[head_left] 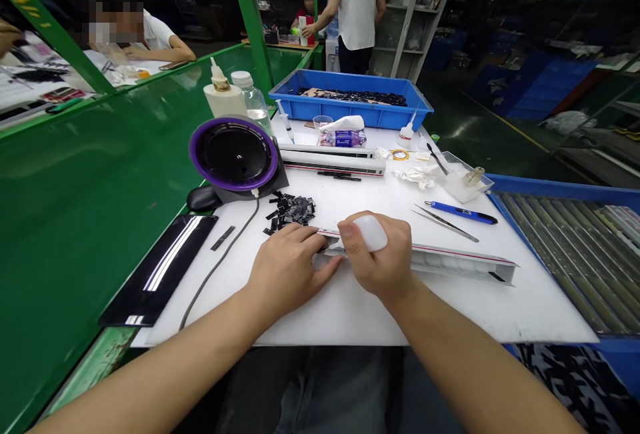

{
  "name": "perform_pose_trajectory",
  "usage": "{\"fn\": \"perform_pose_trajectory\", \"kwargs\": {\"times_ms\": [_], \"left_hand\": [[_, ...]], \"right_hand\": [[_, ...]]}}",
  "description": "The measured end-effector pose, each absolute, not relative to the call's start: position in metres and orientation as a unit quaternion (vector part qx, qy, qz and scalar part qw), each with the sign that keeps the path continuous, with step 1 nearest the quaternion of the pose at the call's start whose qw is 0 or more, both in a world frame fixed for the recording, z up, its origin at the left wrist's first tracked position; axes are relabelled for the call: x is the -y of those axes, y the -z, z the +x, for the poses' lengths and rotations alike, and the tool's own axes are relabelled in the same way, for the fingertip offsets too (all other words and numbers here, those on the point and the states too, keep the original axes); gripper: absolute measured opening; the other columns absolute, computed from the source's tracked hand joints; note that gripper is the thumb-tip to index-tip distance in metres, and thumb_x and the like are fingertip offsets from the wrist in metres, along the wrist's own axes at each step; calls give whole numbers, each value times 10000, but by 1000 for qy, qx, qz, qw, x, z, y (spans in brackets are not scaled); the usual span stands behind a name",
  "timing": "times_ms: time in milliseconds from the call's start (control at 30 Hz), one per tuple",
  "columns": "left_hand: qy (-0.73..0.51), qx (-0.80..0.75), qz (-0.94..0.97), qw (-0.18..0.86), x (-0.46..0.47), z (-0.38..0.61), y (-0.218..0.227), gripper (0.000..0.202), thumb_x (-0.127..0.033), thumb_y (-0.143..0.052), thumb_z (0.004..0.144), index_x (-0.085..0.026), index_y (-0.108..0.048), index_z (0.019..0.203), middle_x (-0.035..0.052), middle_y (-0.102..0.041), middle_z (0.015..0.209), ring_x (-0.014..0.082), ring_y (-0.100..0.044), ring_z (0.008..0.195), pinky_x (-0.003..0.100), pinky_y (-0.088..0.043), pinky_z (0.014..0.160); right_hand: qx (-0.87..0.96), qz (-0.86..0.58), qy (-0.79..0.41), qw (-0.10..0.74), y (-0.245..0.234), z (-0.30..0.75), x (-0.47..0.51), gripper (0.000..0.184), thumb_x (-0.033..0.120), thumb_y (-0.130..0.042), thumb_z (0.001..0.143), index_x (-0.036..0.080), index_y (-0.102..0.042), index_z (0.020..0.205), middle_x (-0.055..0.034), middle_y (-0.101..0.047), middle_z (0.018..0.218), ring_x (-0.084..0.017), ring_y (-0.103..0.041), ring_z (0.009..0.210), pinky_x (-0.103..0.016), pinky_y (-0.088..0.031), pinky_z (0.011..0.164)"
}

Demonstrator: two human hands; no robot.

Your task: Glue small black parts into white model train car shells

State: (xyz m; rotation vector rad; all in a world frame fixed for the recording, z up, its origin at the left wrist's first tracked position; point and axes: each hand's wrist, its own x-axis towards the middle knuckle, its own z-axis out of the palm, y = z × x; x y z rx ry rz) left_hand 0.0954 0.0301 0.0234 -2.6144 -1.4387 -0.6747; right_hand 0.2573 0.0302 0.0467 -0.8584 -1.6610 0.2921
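Observation:
A long white plastic strip (450, 262) with a red line lies across the white table (350, 301) in front of me. My left hand (287, 274) rests on its left end, fingers curled down onto it. My right hand (377, 254) is closed on the strip beside it; a white cap covers the thumb tip. A pile of small black parts (293, 211) lies just beyond my left hand.
A purple-rimmed round lamp (234, 154), a second white strip (333, 161), tweezers (445, 223) and a blue pen tool (463, 213) sit further back. A blue tray (350, 97) stands at the rear, a black glossy panel (160, 267) at left. Other people work behind.

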Motion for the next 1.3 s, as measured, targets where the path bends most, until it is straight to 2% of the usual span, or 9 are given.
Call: {"fn": "perform_pose_trajectory", "kwargs": {"times_ms": [167, 467, 1300], "left_hand": [[216, 473, -853, 40, -29, 96, -25, 282, -423, -529, 873, -189, -686, 870, 39, -711, 861, 214, -585, 787, 368, -495, 706], [213, 478, -851, 43, -30, 96, -24, 282, -430, -538, 866, -192, -688, 852, 43, -717, 869, 224, -604, 810, 368, -498, 717], [203, 479, -852, 46, -31, 96, -24, 275, -438, -541, 869, -201, -677, 844, 38, -695, 819, 226, -587, 789, 366, -493, 681]], "right_hand": [[704, -376, -122, 591, -45, 256, -32, 254, 245, -549, 910, 161, -586, 673, 3, -552, 571, -106, -487, 515, -254, -380, 516], [704, -383, -116, 587, -45, 255, -32, 284, 250, -550, 914, 158, -561, 646, 15, -503, 551, -96, -443, 506, -255, -353, 518], [701, -390, -132, 583, -44, 255, -33, 307, 272, -536, 926, 161, -553, 639, 20, -480, 539, -98, -424, 502, -265, -333, 520]]}}
